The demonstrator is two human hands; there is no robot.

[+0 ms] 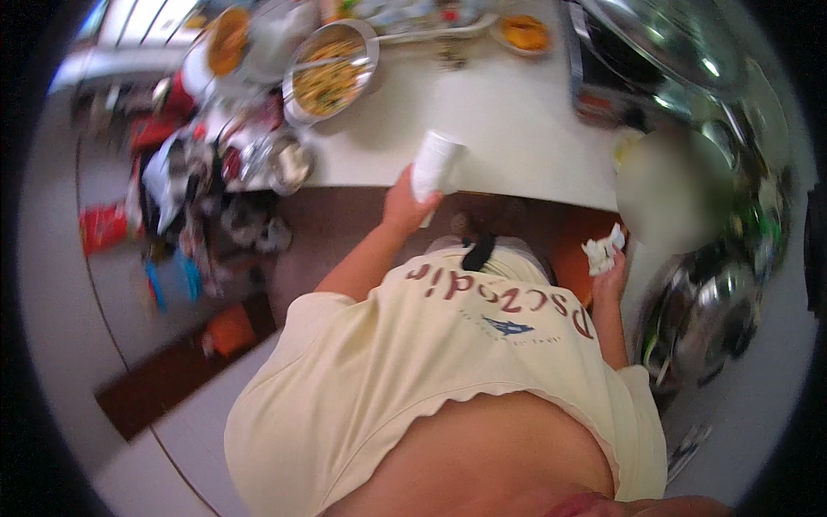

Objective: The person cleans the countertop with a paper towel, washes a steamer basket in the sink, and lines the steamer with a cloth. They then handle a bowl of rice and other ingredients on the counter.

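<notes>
My left hand [407, 203] grips a white cylinder, apparently a roll of tissue paper [438, 165], tilted over the front edge of the white countertop [517, 136]. Off to the right, my right hand [609, 278] holds a crumpled white tissue [602, 253] beside the side counter, at about waist height. Beyond the roll stands a large steel bowl [291, 106] of shredded orange-yellow food [328, 77], with a pale utensil lying across it.
A small bowl of orange food [524, 33] stands at the back, near a dark cooktop [614, 58]. Steel pans [707, 316] crowd the right counter. Bags and packages [174, 168] pile up on the left. A white container with an orange inside [226, 45] stands behind them.
</notes>
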